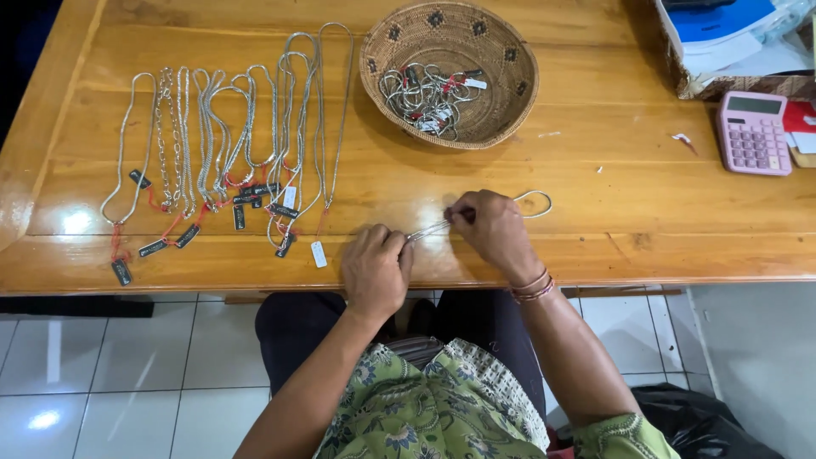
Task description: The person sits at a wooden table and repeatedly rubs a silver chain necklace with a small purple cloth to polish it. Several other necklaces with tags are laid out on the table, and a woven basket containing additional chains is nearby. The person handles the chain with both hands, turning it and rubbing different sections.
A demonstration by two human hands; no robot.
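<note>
Presently noted both hands at the near edge of the glossy honey-brown wooden table [595, 170]. Left hand [376, 270] clenched around one end of a thin silver chain necklace [531, 201]; right hand [491, 229] pinching the same chain between thumb and fingertips, just beyond the left. Chain pulled taut in the short span between the hands, its free loop lying on the wood just past the right hand. Whether a clasp or tag sat inside the left fist: could not tell.

Farther out, left of the left hand: row of silver chain necklaces with red cords and small dark tags [229, 153], laid lengthwise side by side. Beyond the right hand: round woven rattan basket [501, 85] holding a tangle of more tagged chains. Well to the right: pink pocket calculator [752, 132].

Judgement on handling: keep tension light and even, loop flat on the wood, grip close to the end, to avoid kinks and twisting.
</note>
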